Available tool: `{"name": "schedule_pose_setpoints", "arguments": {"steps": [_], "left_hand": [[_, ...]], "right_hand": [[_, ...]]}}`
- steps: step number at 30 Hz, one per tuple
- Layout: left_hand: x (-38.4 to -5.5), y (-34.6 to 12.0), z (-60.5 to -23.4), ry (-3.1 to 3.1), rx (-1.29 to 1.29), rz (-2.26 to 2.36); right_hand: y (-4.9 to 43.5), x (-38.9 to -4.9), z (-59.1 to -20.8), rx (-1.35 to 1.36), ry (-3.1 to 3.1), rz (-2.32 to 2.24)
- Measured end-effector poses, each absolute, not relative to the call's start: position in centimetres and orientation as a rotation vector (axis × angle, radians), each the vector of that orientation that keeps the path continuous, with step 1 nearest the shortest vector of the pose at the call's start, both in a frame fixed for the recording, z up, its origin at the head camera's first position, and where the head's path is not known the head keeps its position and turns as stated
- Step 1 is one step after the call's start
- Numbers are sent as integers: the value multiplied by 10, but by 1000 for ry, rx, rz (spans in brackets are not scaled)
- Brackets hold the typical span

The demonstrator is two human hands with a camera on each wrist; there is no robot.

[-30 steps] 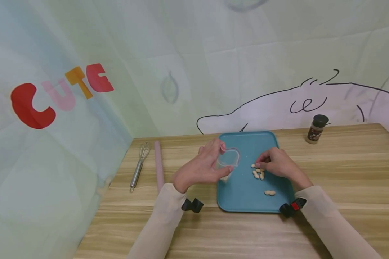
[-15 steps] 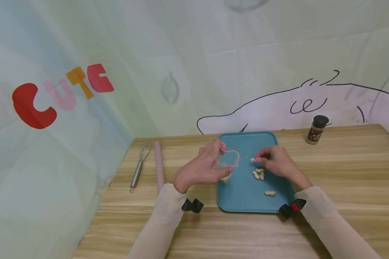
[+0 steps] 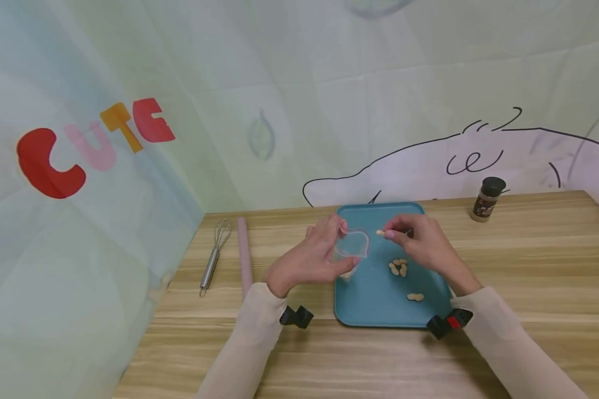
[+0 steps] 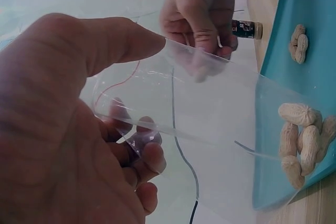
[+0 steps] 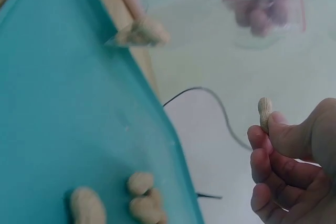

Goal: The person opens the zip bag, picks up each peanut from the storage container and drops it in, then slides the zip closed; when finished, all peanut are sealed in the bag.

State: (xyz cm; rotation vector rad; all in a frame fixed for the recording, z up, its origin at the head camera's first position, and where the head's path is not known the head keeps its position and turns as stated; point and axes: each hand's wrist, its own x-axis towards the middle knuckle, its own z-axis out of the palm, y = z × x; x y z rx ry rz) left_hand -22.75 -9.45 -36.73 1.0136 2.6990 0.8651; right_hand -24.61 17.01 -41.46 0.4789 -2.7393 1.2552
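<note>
- Presently a small, pale tan peanut in its ridged shell (image 5: pixel 265 114) is up in the air, pinched between the thumb and fingertips of the right hand (image 3: pixel 423 241), its free end pointing towards the bag.
- That hand's other fingers are curled in below the pinch.
- Just beside it, apart from the peanut, is a clear, thin plastic bag with a red line near its mouth (image 4: pixel 220 98).
- The left hand (image 3: pixel 311 255) grips the bag by its rim, thumb and fingers spread well apart so that the mouth stands wide open.
- Several tan peanuts (image 4: pixel 310 148) lie bunched in the bottom of the bag; whether that bottom touches the surface below is hard to make out.
- Under both hands is a blue rectangular tray with rounded corners (image 3: pixel 379 307).
- A close cluster of unshelled peanuts (image 3: pixel 394 270) sits on it, with one lone peanut (image 3: pixel 415 297) nearer the person.
- The tray rests on a wood-grained worktop (image 3: pixel 529 271).
- Left of it lie a metal wire whisk (image 3: pixel 211 266) and a pink rod (image 3: pixel 245 252).
- A black-capped jar (image 3: pixel 486 200) stands far right.
</note>
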Motion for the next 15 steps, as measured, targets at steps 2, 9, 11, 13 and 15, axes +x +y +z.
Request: {"name": "schedule_pose_setpoints", "arguments": {"steps": [2, 9, 11, 13, 15], "left_hand": [[-227, -94, -367, 2704, 1024, 858], [-227, -94, -366, 2717, 1026, 840], [-227, -94, -366, 2719, 1024, 837], [-227, -94, -366, 2715, 1026, 842], [-226, -94, -365, 2717, 1029, 841]], "right_hand": [[168, -243, -409, 498, -2719, 1255], [162, -234, -395, 553, -2650, 1285], [161, -232, -392, 563, -2630, 1289], [160, -229, -389, 573, -2610, 1297], [159, -226, -386, 580, -2595, 1300]]}}
